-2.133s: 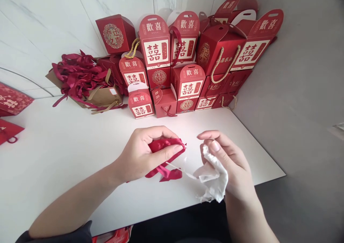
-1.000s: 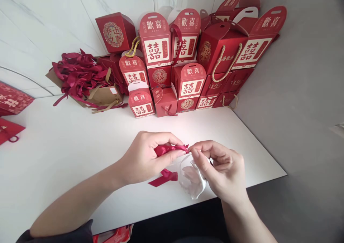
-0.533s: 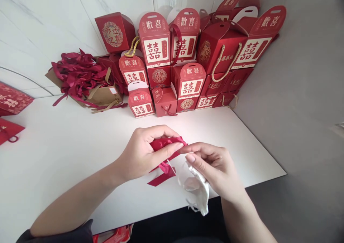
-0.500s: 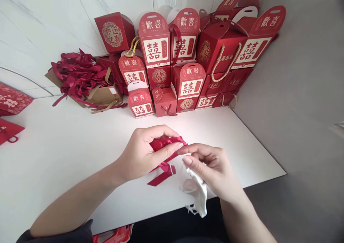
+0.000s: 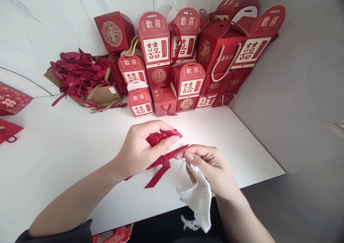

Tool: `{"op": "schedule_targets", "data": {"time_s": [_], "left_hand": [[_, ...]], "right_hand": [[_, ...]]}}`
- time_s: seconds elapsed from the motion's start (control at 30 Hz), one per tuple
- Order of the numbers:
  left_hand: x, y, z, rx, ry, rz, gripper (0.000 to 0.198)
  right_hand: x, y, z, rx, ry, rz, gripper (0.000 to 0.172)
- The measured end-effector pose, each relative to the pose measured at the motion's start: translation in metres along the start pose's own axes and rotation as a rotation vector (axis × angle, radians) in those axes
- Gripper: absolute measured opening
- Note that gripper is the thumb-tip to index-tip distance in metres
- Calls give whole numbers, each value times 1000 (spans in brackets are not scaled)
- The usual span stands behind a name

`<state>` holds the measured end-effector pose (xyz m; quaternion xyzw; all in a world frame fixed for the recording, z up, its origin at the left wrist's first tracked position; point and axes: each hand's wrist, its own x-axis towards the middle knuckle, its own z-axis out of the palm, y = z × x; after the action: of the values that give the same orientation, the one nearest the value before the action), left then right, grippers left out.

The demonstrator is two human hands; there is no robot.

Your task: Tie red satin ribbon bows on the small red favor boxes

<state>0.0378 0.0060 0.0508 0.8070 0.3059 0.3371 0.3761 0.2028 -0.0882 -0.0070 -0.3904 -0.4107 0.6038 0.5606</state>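
Observation:
My left hand is closed on bunched, shiny red ribbon, pinched between thumb and fingers near the middle of the white table. Below it lie loose ribbon tails, one with a slanted cut end. To the right, my right hand is closed, with thumb and forefinger pinched together by a ribbon end. From it hangs a white cloth piece with frayed threads at the bottom, past the table's front edge. Anything small between those fingertips is too fine to make out.
Red gift boxes with double-happiness prints stand stacked at the back against the tiled wall. A brown cardboard box heaped with red ribbons is at the back left. A grey wall bounds the right side.
My hands have drawn apart slightly, the left one moving a little up and left. The white cloth hangs lower and more spread out, and the ribbon tails have shifted.

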Motion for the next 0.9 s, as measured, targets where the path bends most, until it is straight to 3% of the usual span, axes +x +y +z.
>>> {"op": "schedule_targets", "data": {"time_s": [0.13,0.2,0.3,0.37,0.43,0.67,0.77,0.9], "left_hand": [[2,-6,1,-88,-58,-114,18],[3,-8,5,-262,-205,-215,26],[4,-10,12,-597,-526,-337,45],[3,-10,15,-690,-610,-354,63],[2,-8,15,-672,-584,-384,65],[3,-8,8,-381,-320,-508,22],[4,-11,10,-396,-296,-544,23],[2,-7,11,-417,-253,-451,22]], "right_hand": [[-2,0,-3,13,66,-82,19],[-2,-2,-3,-16,118,-171,18],[-2,-6,-2,-98,229,-339,17],[-1,-8,-2,-183,299,-435,18],[0,-9,-5,-276,343,-504,18],[0,-17,-15,-440,557,-778,10],[-3,-18,-9,-633,513,-818,10],[-3,-12,-3,-904,380,-749,20]]}}
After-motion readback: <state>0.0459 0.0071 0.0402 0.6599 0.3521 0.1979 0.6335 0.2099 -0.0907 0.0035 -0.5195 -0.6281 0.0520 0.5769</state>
